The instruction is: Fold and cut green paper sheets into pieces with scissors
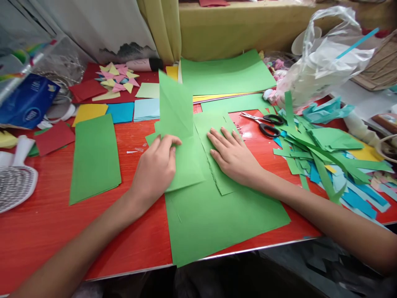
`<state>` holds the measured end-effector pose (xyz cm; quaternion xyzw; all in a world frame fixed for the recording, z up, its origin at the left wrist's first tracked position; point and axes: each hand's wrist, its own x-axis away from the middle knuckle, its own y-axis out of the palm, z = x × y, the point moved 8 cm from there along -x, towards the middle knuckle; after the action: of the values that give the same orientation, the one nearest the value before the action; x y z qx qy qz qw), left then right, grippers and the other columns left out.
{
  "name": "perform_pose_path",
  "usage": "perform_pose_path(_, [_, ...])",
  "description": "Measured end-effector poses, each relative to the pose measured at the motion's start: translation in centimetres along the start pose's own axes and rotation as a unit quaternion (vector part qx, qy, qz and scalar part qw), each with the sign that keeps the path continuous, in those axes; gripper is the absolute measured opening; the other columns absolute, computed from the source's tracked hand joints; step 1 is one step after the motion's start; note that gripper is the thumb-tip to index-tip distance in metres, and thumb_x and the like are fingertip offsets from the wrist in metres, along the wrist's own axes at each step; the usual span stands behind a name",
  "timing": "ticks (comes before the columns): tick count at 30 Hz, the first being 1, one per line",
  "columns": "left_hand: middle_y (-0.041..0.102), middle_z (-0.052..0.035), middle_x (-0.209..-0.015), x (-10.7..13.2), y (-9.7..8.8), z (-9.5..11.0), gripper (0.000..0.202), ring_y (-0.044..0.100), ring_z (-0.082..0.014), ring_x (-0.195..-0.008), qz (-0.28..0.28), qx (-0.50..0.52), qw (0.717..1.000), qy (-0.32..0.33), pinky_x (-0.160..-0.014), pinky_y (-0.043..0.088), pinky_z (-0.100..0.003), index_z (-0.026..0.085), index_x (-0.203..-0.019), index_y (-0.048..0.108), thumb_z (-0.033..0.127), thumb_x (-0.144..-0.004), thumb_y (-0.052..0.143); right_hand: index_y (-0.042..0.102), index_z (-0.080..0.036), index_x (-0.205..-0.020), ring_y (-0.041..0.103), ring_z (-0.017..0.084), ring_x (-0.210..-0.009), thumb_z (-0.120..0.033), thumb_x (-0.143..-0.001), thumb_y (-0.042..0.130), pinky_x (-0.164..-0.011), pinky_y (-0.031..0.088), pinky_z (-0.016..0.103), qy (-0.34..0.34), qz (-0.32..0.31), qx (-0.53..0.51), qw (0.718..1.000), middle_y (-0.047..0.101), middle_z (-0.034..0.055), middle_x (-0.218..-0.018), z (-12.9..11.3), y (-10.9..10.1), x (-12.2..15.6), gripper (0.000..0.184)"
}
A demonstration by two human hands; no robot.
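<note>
At far left, one hairbrush lies before one green paper stack. Next, the left hand pinches one creased green sheet, upper part raised, over large green paper. The right hand, flat, fingers slightly apart, presses one rough-edged green piece. Rightward, one pair of scissors adjoins uncountable offcuts.

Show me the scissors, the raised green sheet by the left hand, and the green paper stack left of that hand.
Scissors (258,119): head view, where the blades meet the black handles.
Raised green sheet (177,105): head view, its upright upper part.
Green paper stack (95,160): head view, middle of its top sheet.
</note>
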<state>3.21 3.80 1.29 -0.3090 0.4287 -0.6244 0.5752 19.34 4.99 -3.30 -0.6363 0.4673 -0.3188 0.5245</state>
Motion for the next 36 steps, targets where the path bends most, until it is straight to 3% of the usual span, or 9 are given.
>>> perform_pose_path(2, [0.057, -0.0044, -0.099, -0.2, -0.6, -0.6, 0.027, 0.054, -0.0152, -0.076, 0.027, 0.036, 0.999, -0.016, -0.07, 0.041, -0.027, 0.022, -0.106, 0.058, 0.022, -0.087, 0.039, 0.04, -0.011, -0.136, 0.029, 0.023, -0.135, -0.032, -0.092, 0.029, -0.112, 0.022, 0.043, 0.033, 0.032, -0.103, 0.994, 0.039, 0.0082, -0.143, 1.0, -1.0, -0.2, 0.049])
perform_pose_path(4, [0.057, -0.0022, -0.093, -0.3, -0.6, -1.4, 0.027, 0.051, -0.0117, -0.066, 0.034, 0.101, 0.994, -0.036, -0.062, 0.041, -0.025, 0.024, -0.107, 0.058, 0.023, -0.085, 0.042, 0.046, -0.014, -0.13, 0.041, 0.02, -0.128, -0.029, -0.09, 0.034, -0.108, 0.031, 0.042, 0.075, 0.065, -0.234, 0.967, 0.049, 0.0083, -0.136, 2.5, -1.9, -0.4, 0.044])
perform_pose_path(7, [0.053, 0.0013, -0.073, -0.5, -0.2, -2.3, 0.027, 0.044, -0.0089, -0.053, 0.027, 0.231, 0.97, -0.068, -0.049, 0.037, -0.021, 0.026, -0.107, 0.059, 0.024, -0.082, 0.048, 0.053, -0.021, -0.12, 0.048, 0.019, -0.122, -0.026, -0.086, 0.041, -0.105, 0.036, 0.042, 0.119, 0.084, -0.423, 0.894, 0.055, 0.0048, -0.129, 4.2, -2.5, -0.5, 0.037])
perform_pose_path(11, [0.052, 0.0015, -0.066, -0.5, 1.3, -2.3, 0.028, 0.05, -0.0107, -0.054, -0.028, 0.351, 0.931, -0.101, -0.047, 0.042, -0.021, 0.024, -0.105, 0.061, 0.024, -0.079, 0.052, 0.057, -0.019, -0.112, 0.054, 0.022, -0.115, -0.027, -0.083, 0.048, -0.102, 0.042, 0.042, 0.145, 0.07, -0.581, 0.798, 0.059, 0.0081, -0.122, 4.7, -2.1, -0.5, 0.031])
perform_pose_path(16, [0.059, -0.0005, -0.077, -0.5, 2.6, -2.7, 0.034, 0.058, -0.0155, -0.065, -0.078, 0.326, 0.934, -0.125, -0.054, 0.046, -0.026, 0.026, -0.109, 0.06, 0.025, -0.076, 0.054, 0.053, -0.02, -0.115, 0.05, 0.023, -0.12, -0.027, -0.081, 0.052, -0.102, 0.042, 0.043, 0.16, 0.059, -0.571, 0.803, 0.055, 0.0085, -0.126, 5.0, -2.0, -0.6, 0.034])
perform_pose_path(23, [0.062, -0.0027, -0.089, -0.6, 3.0, -2.8, 0.037, 0.06, -0.0192, -0.075, -0.108, 0.277, 0.948, -0.111, -0.064, 0.048, -0.031, 0.025, -0.111, 0.058, 0.025, -0.075, 0.053, 0.055, -0.019, -0.094, 0.05, 0.026, -0.12, -0.026, -0.079, 0.055, -0.097, 0.047, 0.043, 0.238, -0.021, -0.661, 0.711, 0.056, 0.0122, -0.12, 5.9, -3.4, -0.3, 0.017])
perform_pose_path(26, [0.062, -0.0024, -0.087, -0.5, 3.0, -2.6, 0.036, 0.059, -0.0185, -0.072, -0.108, 0.261, 0.953, -0.111, -0.063, 0.047, -0.031, 0.024, -0.111, 0.058, 0.026, -0.076, 0.051, 0.056, -0.017, -0.09, 0.058, 0.024, -0.109, -0.024, -0.081, 0.053, -0.097, 0.048, 0.042, 0.223, -0.066, -0.68, 0.695, 0.058, 0.0111, -0.114, 4.8, -3.6, -0.3, 0.012])
perform_pose_path(30, [0.059, -0.0016, -0.083, -0.4, 3.1, -2.4, 0.035, 0.056, -0.0167, -0.068, -0.105, 0.229, 0.962, -0.108, -0.058, 0.042, -0.028, 0.025, -0.11, 0.058, 0.029, -0.076, 0.05, 0.058, -0.016, -0.094, 0.06, 0.025, -0.107, -0.027, -0.084, 0.049, -0.094, 0.05, 0.042, 0.213, -0.135, -0.676, 0.693, 0.059, 0.0129, -0.115, 3.6, -2.0, -0.1, 0.018])
perform_pose_path(36, [0.048, 0.0028, -0.056, -0.2, 1.9, -1.8, 0.029, 0.04, -0.0111, -0.048, -0.123, 0.159, 0.974, -0.102, -0.047, 0.026, -0.024, 0.026, -0.1, 0.065, 0.036, -0.079, 0.047, 0.059, -0.018, -0.096, 0.052, 0.023, -0.116, -0.021, -0.08, 0.055, -0.099, 0.046, 0.04, 0.225, 0.009, -0.658, 0.719, 0.058, 0.0093, -0.117, 6.2, -3.1, -0.4, 0.016])
